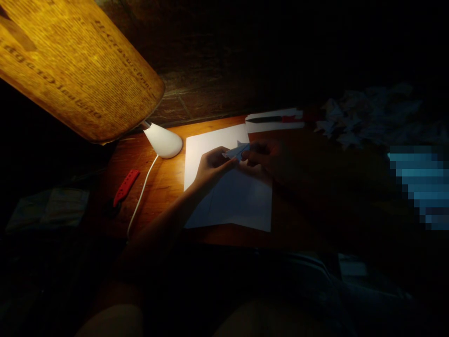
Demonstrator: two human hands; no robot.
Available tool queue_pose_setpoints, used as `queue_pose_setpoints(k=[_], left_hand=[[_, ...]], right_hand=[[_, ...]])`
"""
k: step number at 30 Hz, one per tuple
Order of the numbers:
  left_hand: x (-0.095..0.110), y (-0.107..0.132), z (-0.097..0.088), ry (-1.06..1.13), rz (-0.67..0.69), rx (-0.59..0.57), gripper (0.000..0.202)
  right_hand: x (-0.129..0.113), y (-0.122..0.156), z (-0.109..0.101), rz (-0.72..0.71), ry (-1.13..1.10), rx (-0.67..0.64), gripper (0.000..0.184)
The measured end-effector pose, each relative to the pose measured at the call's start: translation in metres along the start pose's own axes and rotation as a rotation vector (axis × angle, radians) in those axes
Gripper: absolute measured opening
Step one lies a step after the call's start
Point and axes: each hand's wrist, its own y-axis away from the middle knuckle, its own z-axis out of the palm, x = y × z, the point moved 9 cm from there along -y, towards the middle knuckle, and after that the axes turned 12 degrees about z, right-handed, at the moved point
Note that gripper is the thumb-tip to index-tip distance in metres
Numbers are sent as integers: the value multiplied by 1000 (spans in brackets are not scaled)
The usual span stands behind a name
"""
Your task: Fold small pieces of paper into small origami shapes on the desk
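Observation:
A small folded piece of pale paper [237, 150] is held up between both hands over a white sheet [238, 196] lying on the wooden table [164, 182]. My left hand [212, 166] pinches the fold's left end, lit by the lamp. In shadow on the other side, my right hand [263, 157] grips its right end. The scene is very dark away from the lamp.
A small white lamp [163, 139] with a white cord [140, 199] stands left of the sheet. A red strap [125, 187] lies further left. More paper and a red-handled tool [277, 119] sit at the back; crumpled paper scraps [361, 117] at right.

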Motion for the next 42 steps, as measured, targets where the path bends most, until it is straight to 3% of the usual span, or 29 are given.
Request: queue_pose_setpoints(k=[5,14,22,28,30,36,42], left_hand=[[-9,2,-4,-71,-24,-9,45],[3,6,2,-15,-124,-11,29],[10,4,10,8,-89,-95,35],[12,5,14,67,-120,-165,40],[9,4,11,74,-139,-129,38],[2,-2,-10,214,-91,143,43],[-3,0,-11,292,-174,178,34]], right_hand=[[-2,2,6,-20,-7,-47,34],[-4,3,7,-13,68,-37,39],[-6,0,6,-42,3,-62,33],[-11,9,14,-94,229,-167,33],[-10,8,14,-101,245,-158,35],[3,-8,0,-75,137,-36,45],[5,-5,3,-67,249,-48,26]])
